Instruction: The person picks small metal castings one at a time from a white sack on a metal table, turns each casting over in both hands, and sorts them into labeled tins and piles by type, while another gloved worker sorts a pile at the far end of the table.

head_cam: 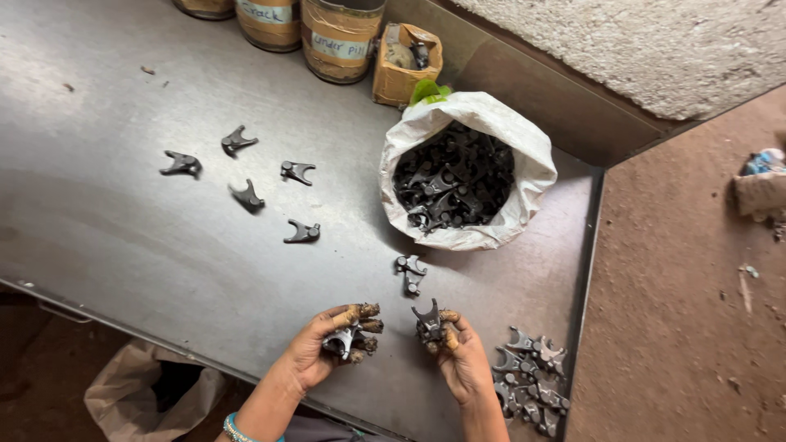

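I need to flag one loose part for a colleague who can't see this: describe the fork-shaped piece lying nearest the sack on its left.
Start at the white sack of dark parts on the steel table. Five forked pieces lie scattered to its left; take the upper right one, closest to the sack's mouth. Unlike the neighbour below it, its prongs point downward.

The left hand [327, 348] lies palm up, fingers curled toward two o'clock. The right hand [458, 356] has its fingers closed, pointing to eleven o'clock.

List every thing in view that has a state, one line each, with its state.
left hand: closed around a dark metal part
right hand: fingers pinching a forked metal part
white sack: open, rim rolled down, full of dark parts
cardboard box: open
two parts: lying loose below the sack
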